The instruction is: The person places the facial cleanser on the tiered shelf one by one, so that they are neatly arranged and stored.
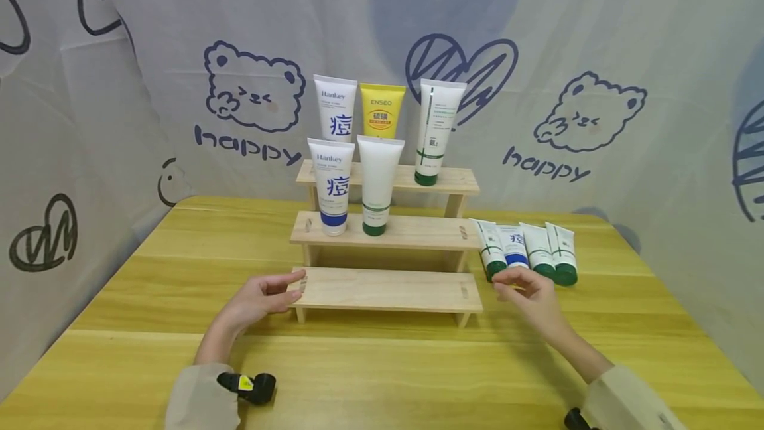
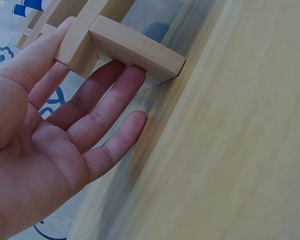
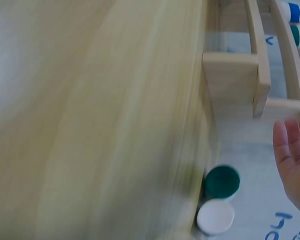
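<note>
Across the table (image 1: 382, 377), the wooden rack (image 1: 388, 288) stretches left to right, left hand (image 1: 260, 298) gripping its end, right hand (image 1: 537, 300) relaxed.

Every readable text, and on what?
"Hankey": top-left tube, middle-left tube.
"痘": both, plus flat blue-banded tube.
"ENSEO": yellow tube.
"硫磺": yellow tube.
"happy": backdrop, twice.
Too small or blurred to read: remaining tube print, yellow wrist label.
</note>
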Motion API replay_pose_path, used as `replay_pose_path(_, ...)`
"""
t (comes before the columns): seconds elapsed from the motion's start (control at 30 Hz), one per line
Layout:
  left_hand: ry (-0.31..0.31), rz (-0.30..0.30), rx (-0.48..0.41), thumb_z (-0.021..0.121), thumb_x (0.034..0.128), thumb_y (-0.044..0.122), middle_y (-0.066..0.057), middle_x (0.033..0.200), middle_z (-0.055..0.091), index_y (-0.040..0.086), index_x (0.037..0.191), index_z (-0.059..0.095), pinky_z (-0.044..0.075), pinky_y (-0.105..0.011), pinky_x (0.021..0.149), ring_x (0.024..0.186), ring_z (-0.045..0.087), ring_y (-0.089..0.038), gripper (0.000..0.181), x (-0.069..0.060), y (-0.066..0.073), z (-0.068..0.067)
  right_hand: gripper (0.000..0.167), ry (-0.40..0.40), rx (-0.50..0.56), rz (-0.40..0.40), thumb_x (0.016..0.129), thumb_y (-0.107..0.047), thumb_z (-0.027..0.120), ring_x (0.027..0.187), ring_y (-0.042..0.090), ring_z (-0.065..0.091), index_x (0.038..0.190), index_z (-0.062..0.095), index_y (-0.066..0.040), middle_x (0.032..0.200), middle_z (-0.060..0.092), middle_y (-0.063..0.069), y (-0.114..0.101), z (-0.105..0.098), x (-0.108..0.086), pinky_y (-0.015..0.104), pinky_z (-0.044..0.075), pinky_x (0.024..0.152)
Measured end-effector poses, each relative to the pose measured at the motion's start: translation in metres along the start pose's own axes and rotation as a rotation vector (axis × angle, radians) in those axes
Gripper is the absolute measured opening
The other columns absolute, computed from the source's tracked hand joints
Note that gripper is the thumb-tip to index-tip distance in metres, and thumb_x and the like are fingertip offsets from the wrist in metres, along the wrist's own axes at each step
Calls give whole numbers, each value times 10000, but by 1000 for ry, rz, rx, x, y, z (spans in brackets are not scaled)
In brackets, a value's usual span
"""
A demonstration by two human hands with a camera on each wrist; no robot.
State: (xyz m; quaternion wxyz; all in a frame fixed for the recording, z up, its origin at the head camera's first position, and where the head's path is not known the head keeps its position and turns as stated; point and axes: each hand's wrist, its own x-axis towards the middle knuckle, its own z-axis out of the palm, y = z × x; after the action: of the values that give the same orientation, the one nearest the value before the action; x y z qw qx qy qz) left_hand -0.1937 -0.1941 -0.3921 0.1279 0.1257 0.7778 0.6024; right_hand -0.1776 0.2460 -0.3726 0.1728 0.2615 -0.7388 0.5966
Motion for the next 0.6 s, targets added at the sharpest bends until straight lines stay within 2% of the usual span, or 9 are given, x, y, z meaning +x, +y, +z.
replay_pose_path(0.23, -2, 3, -7, 594, 873, 215, -222, 1345, 366, -15, 1301, 433, 462, -372, 825, 1118, 442, -312, 512, 0, 0, 1, 80, 45, -18, 46, 785, 209, 514, 727, 99, 604, 864, 525, 211, 844, 646, 16, 7, -27, -8, 238, 511, 570)
replay_pose_path(0.3, -3, 7, -6, 594, 873, 213, -226, 1346, 362, -17, 1301, 431, 464, -373, 823, 1117, 443, -315, 512, 1, 0, 0, 106, 44, 0, 34, 801, 170, 533, 722, 119, 610, 891, 578, 138, 848, 650, 54, 30, -42, -11, 253, 514, 558)
replay_pose_path(0.47, -7, 15, -2, 593, 874, 214, -235, 1349, 351, -22, 1301, 428, 466, -370, 820, 1123, 439, -325, 516, 1, -2, 0, 122, 74, 19, 110, 843, -93, 623, 744, 175, 613, 918, 620, 4, 872, 632, 119, 91, -83, -18, 299, 518, 564)
replay_pose_path(0.53, -9, 17, -2, 592, 874, 216, -235, 1350, 350, -23, 1302, 426, 465, -368, 821, 1127, 435, -328, 518, 1, -3, 0, 198, 110, -4, 184, 834, -145, 641, 747, 167, 610, 909, 602, 34, 872, 632, 93, 96, -92, -19, 293, 519, 574)
replay_pose_path(0.6, -12, 17, -1, 592, 874, 219, -234, 1350, 350, -22, 1304, 425, 464, -367, 823, 1128, 434, -328, 520, 2, -3, 0, 140, 143, -28, 216, 834, -105, 638, 740, 140, 609, 902, 607, 14, 869, 636, 55, 99, -100, -19, 271, 518, 575)
